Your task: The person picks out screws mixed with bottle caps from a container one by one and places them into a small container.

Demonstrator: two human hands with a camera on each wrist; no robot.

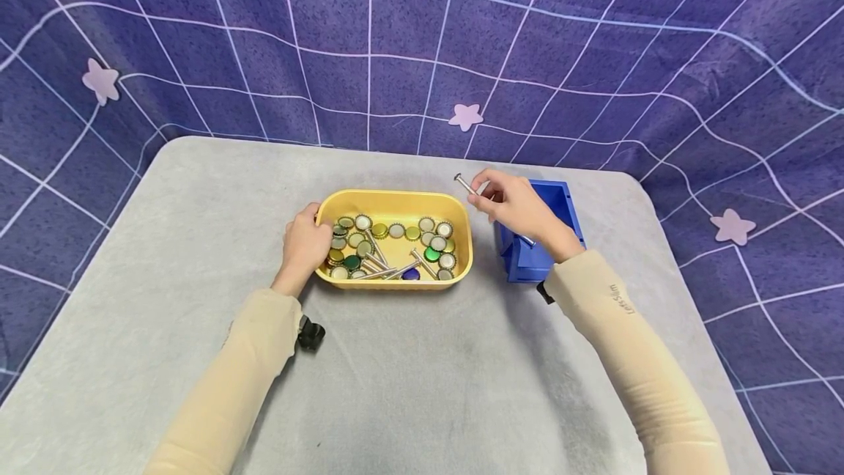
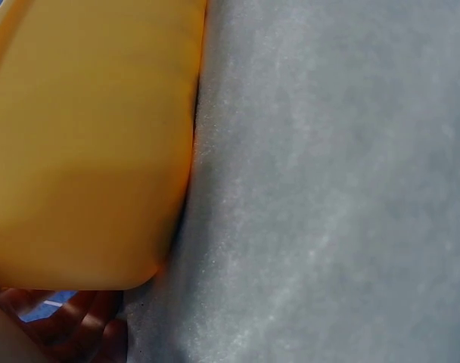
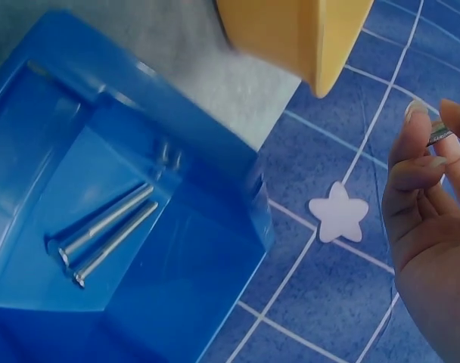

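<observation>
My left hand (image 1: 307,242) grips the left end of a yellow bin (image 1: 395,201), thumb at the rim; in the left wrist view its fingers (image 2: 82,321) are partly hidden below the yellow wall. Inside the bin lie many bottle caps (image 1: 431,254) and several long metal bolts (image 1: 376,248). My right hand (image 1: 524,211) pinches one bolt (image 1: 465,183) between thumb and fingertips, head end up and left, above the gap between the bins. Below that hand stands a blue bin (image 1: 559,195). Two bolts (image 3: 105,227) lie on its floor, side by side.
Both bins stand on a grey cloth-covered table (image 1: 409,372). Behind it hangs a purple-blue curtain (image 1: 409,35) with light grid lines and stars. The blue bin's walls rise just right of the yellow bin, with a narrow strip of table between them.
</observation>
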